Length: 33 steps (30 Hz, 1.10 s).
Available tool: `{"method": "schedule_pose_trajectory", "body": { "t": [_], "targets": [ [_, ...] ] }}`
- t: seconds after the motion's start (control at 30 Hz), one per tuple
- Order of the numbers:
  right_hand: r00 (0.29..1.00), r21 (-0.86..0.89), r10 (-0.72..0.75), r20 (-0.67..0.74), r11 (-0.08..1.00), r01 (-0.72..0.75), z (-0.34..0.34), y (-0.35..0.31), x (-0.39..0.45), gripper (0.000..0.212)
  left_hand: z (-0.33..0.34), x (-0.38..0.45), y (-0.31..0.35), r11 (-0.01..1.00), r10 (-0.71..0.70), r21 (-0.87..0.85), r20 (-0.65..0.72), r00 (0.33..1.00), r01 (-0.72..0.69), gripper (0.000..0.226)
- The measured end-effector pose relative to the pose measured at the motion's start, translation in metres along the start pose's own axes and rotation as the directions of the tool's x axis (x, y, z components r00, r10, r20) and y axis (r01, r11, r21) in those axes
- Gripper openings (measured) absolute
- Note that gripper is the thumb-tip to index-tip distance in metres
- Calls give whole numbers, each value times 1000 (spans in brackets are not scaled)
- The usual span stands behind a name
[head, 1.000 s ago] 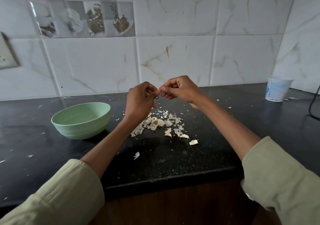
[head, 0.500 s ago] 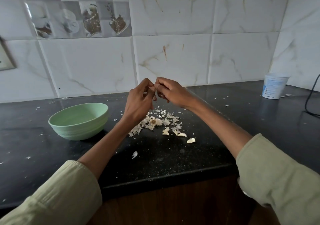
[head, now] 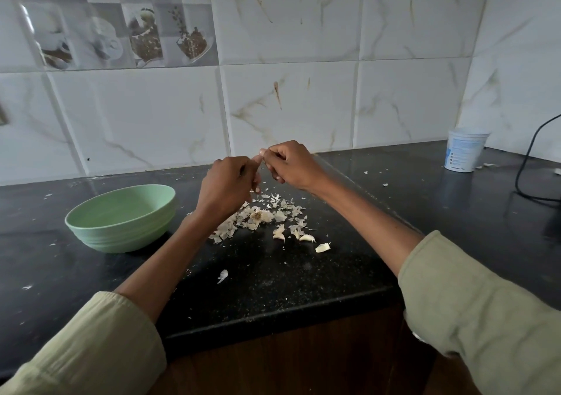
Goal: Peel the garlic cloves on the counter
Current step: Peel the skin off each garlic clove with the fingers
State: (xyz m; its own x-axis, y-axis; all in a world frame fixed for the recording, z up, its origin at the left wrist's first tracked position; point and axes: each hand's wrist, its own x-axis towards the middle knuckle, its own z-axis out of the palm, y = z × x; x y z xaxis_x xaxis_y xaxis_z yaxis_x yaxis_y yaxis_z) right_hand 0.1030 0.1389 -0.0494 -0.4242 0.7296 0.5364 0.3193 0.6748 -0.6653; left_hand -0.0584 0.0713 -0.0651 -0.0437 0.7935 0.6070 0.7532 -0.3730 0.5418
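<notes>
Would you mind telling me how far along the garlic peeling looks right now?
Well underway. A pile of papery skins lies on the counter. The left hand and right hand pinch something small between them, mostly hidden. A few cloves lie near the pile; whether they are peeled is unclear. What the green bowl holds cannot be seen.

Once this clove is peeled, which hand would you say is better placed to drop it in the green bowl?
Left hand, probably: the bowl sits on its side; the right hand would cross over.
</notes>
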Motion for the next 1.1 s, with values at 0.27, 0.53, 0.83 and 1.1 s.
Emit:
{"method": "schedule_pose_trajectory", "body": {
  "t": [0.27,0.53,0.83,1.1],
  "targets": [
    [999,-56,-14,-29,998,12,6,1,5,46,-3,1,5,975,19,-221,1,1000,-18,16],
    [985,236,150,86,957,-166,7,-6,1,42,-3,-6,10,975,108,-188,-42,993,-114,13],
    [987,290,149,54,944,-158,1,-5,0,40,-2,-4,10,995,19,100,-38,999,-16,46],
    [989,263,115,95,955,-136,-7,-7,-3,36,-13,2,-7,988,53,144,6,999,-53,7]
  ]
}}
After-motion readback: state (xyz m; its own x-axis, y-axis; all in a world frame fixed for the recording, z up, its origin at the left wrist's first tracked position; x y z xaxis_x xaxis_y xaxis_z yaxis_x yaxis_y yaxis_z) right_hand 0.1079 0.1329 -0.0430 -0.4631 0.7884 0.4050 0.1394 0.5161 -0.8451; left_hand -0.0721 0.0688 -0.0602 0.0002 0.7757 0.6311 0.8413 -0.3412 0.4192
